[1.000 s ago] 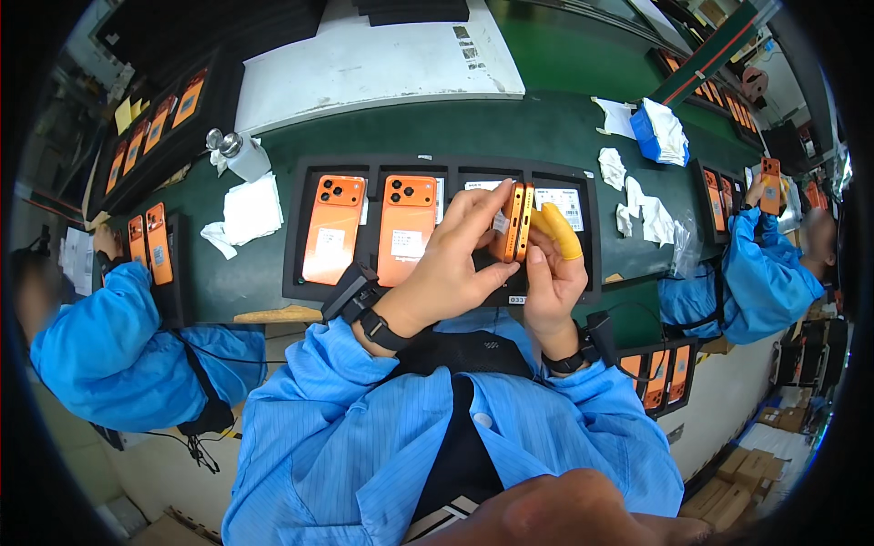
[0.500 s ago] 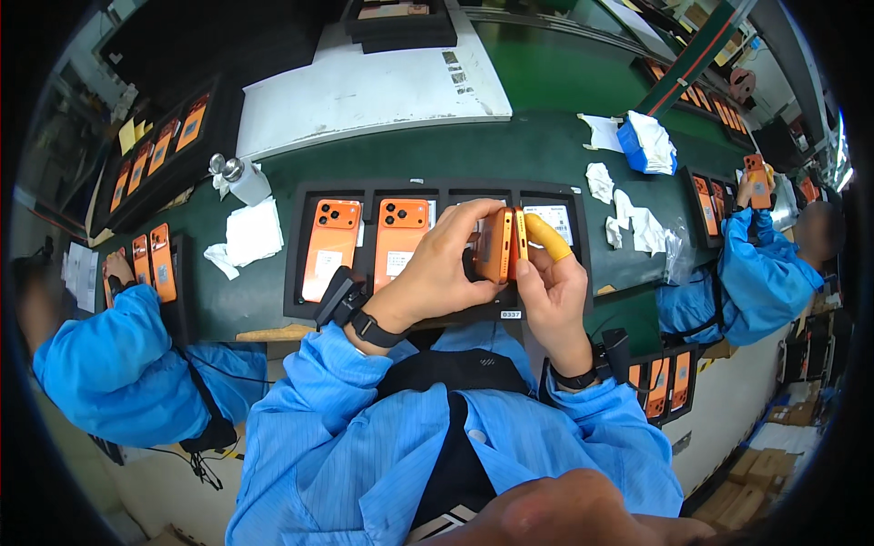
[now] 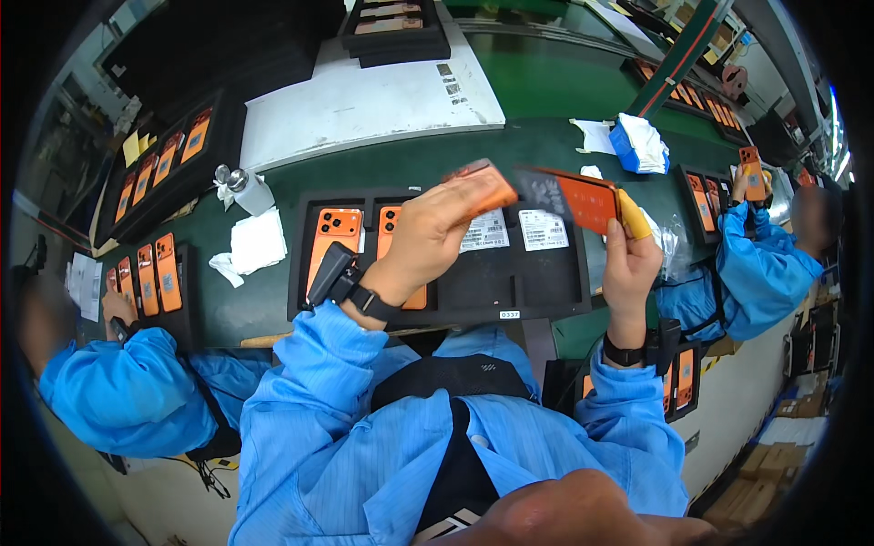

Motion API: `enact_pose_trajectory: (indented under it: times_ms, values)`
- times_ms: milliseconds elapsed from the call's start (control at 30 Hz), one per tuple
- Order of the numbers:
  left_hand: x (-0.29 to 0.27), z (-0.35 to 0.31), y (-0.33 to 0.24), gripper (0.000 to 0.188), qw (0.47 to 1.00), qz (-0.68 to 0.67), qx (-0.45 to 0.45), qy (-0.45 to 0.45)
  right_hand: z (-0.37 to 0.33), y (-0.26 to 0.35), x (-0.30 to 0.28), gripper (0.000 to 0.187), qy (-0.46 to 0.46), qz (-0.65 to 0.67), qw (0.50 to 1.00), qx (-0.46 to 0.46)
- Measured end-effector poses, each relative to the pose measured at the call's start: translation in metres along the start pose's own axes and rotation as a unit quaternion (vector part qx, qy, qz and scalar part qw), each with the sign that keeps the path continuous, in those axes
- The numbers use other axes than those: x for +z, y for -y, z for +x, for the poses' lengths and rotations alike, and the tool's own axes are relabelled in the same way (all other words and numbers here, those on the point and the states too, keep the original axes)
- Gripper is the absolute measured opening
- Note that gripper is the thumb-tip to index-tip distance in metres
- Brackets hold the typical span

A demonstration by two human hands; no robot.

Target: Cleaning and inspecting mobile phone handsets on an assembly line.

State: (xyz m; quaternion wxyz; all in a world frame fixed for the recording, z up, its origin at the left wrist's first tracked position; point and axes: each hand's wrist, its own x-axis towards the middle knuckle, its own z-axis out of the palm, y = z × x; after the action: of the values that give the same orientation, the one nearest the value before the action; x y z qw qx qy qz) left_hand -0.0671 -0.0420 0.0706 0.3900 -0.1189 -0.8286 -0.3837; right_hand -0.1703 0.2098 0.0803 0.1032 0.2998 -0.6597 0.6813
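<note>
My left hand (image 3: 421, 238) is closed round an orange smartphone (image 3: 493, 189), raised over the black compartment tray (image 3: 514, 293). To its right, my right hand (image 3: 635, 261), with a yellow finger cover, grips a second orange smartphone (image 3: 592, 202) by its right end; this phone is tilted and its far end is blurred. The two phones are apart. An orange phone (image 3: 330, 244) lies camera side up in the tray's leftmost compartment, and another phone (image 3: 390, 218) beside it is partly hidden by my left hand. White printed labels (image 3: 544, 229) show in the two right compartments.
White cloths (image 3: 258, 238) and a pump bottle (image 3: 246, 189) stand left of the tray. A blue pack of wipes (image 3: 640, 146) sits at the back right. Co-workers in blue sleeves (image 3: 137, 382) handle phones on both sides. A white board (image 3: 382, 100) lies behind.
My hands have moved apart, each with a phone. The right hand went right and turned its phone; the left lifted its phone slightly away and tilted it.
</note>
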Motion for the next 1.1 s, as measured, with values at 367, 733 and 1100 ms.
enact_pose_trajectory:
  times_ms: [367,733,1100]
  values:
    - [0.016,-0.051,0.047,0.049,0.927,0.116,0.069,0.349,-0.04,-0.056,-0.012,0.043,0.292,-0.391,0.847,-0.21]
    - [-0.05,-0.075,0.014,0.03,0.953,0.252,-0.091,0.141,-0.046,-0.044,-0.003,0.032,0.291,-0.443,0.842,-0.103]
    - [-0.084,-0.132,0.036,0.063,0.874,0.384,-0.289,0.065,-0.06,-0.013,0.188,0.065,0.427,-0.344,0.835,-0.034]
